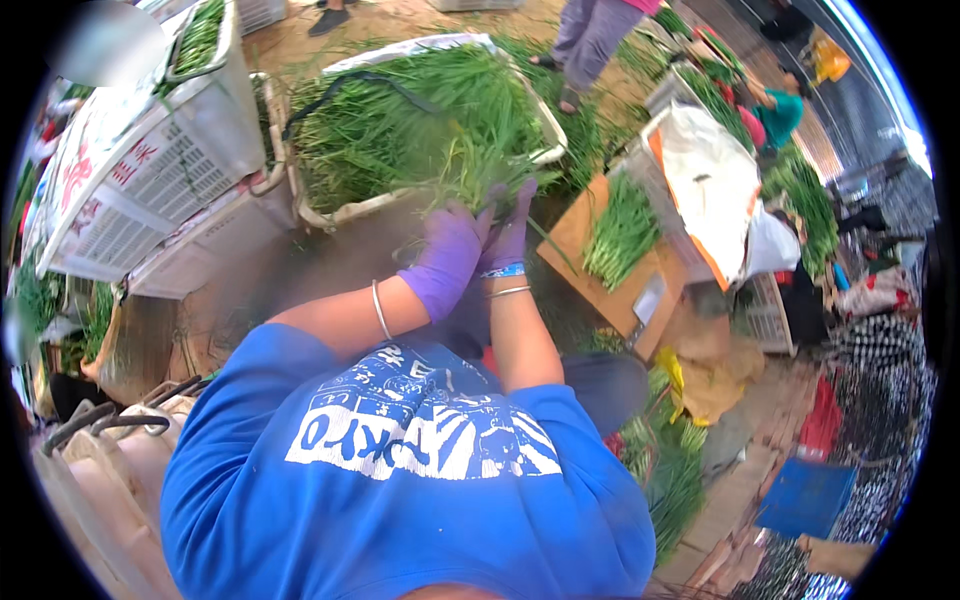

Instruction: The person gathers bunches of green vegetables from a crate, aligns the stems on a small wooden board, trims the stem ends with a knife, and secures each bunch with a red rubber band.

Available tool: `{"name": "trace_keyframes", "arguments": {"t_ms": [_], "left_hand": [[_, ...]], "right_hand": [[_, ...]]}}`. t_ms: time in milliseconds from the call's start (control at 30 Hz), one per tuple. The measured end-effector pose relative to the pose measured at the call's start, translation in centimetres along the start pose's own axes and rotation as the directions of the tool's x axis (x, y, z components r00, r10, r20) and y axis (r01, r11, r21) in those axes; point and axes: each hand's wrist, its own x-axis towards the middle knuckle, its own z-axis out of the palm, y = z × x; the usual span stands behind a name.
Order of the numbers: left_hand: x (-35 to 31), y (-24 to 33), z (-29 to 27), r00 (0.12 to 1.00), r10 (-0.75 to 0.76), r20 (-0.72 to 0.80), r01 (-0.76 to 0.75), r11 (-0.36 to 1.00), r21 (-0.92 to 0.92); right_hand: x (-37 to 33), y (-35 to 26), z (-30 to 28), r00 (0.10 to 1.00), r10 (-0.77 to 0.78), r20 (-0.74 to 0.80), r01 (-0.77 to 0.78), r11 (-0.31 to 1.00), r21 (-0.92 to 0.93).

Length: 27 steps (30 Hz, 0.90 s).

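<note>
My left hand (446,258) and my right hand (508,232), both in purple gloves, meet at the near edge of a white crate (375,208). Between them they grip a loose bunch of long, thin green leaves like chives (465,170), its strands sticking out beyond the fingers. Part of the grip is blurred, and the fingertips are partly hidden by leaves. The crate is heaped with the same greens (400,120), and a dark strap (385,82) lies across the heap.
On my right, a tied-looking bundle of greens (620,235) and a broad metal blade (648,300) rest on a brown board (575,225). Stacked white crates (170,150) stand at the left. Another person's legs (592,50) are beyond the crate. More greens (675,480) lie at lower right.
</note>
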Motion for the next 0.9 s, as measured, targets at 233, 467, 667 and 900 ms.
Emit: {"name": "trace_keyframes", "arguments": {"t_ms": [233, 467, 667, 900], "left_hand": [[-4.7, 2.2, -2.0, 0.762, 0.533, -0.368, -0.648, 0.627, -0.433], [2.8, -0.2, 2.1, 0.774, 0.633, 0.028, 0.438, -0.502, -0.746], [6.0, 8.7, 0.4, 0.754, 0.631, -0.184, 0.153, -0.44, -0.885], [4.2, 13.8, 5.3, 0.666, 0.745, -0.031, 0.412, -0.402, -0.818]], "right_hand": [[-5.1, -9.6, -2.7, 0.953, -0.259, 0.154, 0.283, 0.945, -0.163], [-10.1, -17.0, -4.8, 0.853, -0.517, -0.074, 0.372, 0.701, -0.609], [-14.3, -13.4, -4.2, 0.898, -0.409, 0.161, 0.317, 0.349, -0.882], [-14.1, -11.6, -9.0, 0.921, -0.39, 0.008, 0.186, 0.421, -0.888]]}}
